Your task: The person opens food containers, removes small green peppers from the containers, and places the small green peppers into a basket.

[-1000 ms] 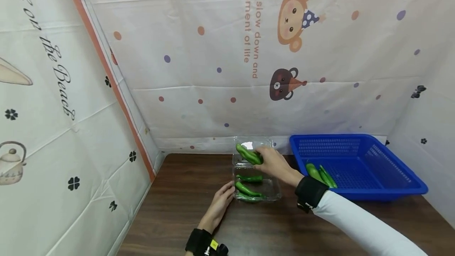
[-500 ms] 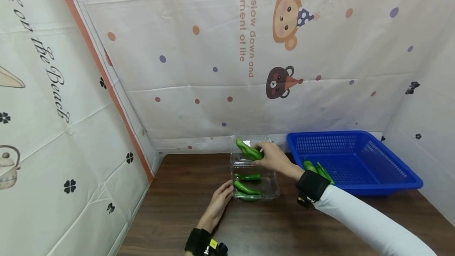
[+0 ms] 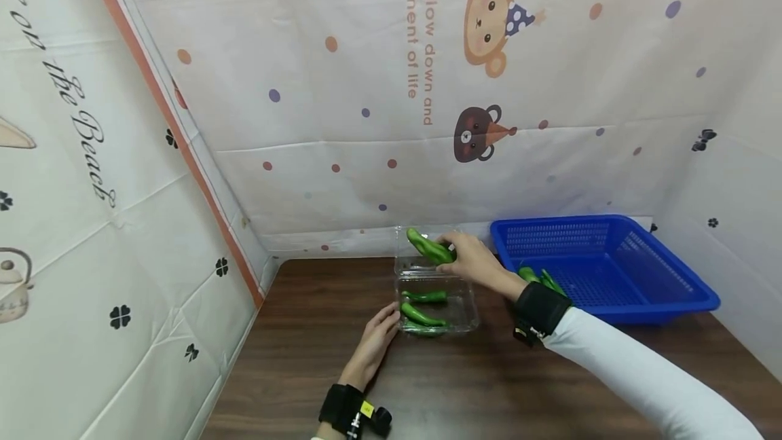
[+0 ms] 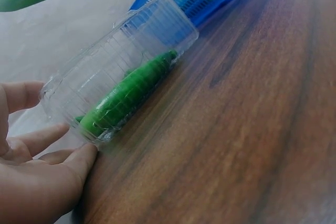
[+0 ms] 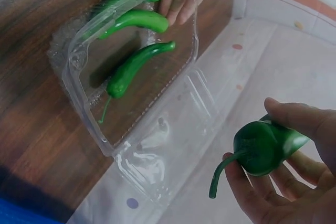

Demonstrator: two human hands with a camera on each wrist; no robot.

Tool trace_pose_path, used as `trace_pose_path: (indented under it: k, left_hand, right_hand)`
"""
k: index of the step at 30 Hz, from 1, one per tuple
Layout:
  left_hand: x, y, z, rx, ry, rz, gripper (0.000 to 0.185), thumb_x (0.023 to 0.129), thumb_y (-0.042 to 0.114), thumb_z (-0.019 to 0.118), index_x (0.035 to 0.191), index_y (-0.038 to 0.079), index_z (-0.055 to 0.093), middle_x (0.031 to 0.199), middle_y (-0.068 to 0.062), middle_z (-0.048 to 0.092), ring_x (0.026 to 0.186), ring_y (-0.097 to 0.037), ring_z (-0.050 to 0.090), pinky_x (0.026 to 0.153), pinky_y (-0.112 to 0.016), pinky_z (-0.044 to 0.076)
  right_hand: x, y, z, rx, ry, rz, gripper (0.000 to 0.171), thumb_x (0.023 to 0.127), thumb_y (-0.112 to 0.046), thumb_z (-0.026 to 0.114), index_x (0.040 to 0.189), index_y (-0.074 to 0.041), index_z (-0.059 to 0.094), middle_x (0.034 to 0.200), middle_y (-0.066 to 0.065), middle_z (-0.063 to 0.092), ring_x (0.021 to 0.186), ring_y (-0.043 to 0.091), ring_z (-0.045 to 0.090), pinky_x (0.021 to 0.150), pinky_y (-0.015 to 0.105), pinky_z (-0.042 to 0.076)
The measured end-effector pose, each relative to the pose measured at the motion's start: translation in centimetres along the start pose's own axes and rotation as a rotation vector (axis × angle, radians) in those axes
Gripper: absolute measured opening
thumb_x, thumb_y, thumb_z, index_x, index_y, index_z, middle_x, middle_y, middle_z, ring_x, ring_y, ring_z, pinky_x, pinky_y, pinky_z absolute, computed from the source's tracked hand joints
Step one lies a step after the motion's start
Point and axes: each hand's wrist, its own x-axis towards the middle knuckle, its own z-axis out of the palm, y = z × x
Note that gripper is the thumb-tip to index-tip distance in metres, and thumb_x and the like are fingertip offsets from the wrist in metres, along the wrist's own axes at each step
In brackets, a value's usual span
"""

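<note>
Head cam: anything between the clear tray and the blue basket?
Nothing on the table: bare wood between the clear tray and blue basket; only the right hand's wrist crosses above, in the head view.

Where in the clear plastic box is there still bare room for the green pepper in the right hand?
The far part of the clear plastic clamshell box, beside its hinged lid, looks bare. The near end by the left hand is crowded with three green peppers. The right hand holds the fourth pepper above the lid.

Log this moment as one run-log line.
left hand: steadies clear box | right hand: holds green pepper above box | box: three peppers | blue basket: more peppers
</note>
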Motion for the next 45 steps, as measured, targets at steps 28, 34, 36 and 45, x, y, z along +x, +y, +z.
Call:
trace_pose_path:
  k: [28, 34, 36, 45]
  left_hand:
    - [0.0, -0.1, -0.2, 0.041, -0.018, 0.012, 0.071, 0.107, 0.038, 0.054, 0.161, 0.002, 0.025, 0.169, -0.021, 0.021, 0.156, -0.039, 0.023, 0.13, -0.053, 0.024]
    - [0.0, -0.4, 0.2, 0.037, -0.028, 0.006, 0.069, 0.108, 0.036, 0.053, 0.161, 0.001, 0.025, 0.169, -0.023, 0.019, 0.156, -0.04, 0.022, 0.13, -0.053, 0.024]
    - [0.0, -0.4, 0.3, 0.037, -0.028, 0.008, 0.069, 0.108, 0.035, 0.052, 0.161, 0.0, 0.025, 0.169, -0.023, 0.019, 0.156, -0.04, 0.023, 0.13, -0.054, 0.024]
    - [0.1, -0.2, 0.1, 0.041, -0.017, 0.01, 0.067, 0.108, 0.035, 0.051, 0.161, 0.001, 0.027, 0.169, -0.022, 0.021, 0.156, -0.039, 0.024, 0.13, -0.054, 0.023]
  right_hand:
    - [0.1, -0.2, -2.0, -0.057, 0.049, -0.003, 0.051, 0.087, -0.02, 0.083, 0.131, -0.002, 0.066, 0.115, 0.017, 0.073, 0.088, 0.022, 0.069, 0.071, 0.036, 0.057]
    - [-0.2, -0.2, -2.3, -0.049, 0.054, 0.007, 0.05, 0.087, -0.017, 0.083, 0.131, 0.0, 0.065, 0.115, 0.019, 0.073, 0.087, 0.023, 0.069, 0.071, 0.035, 0.058]
    - [-0.1, -0.2, -2.4, -0.049, 0.059, 0.007, 0.048, 0.087, -0.016, 0.083, 0.129, 0.0, 0.066, 0.112, 0.019, 0.074, 0.086, 0.022, 0.07, 0.07, 0.034, 0.059]
    - [0.6, -0.5, -3.3, -0.015, 0.097, -0.027, 0.047, 0.086, -0.012, 0.082, 0.128, 0.003, 0.064, 0.112, 0.023, 0.073, 0.095, 0.033, 0.072, 0.077, 0.043, 0.063]
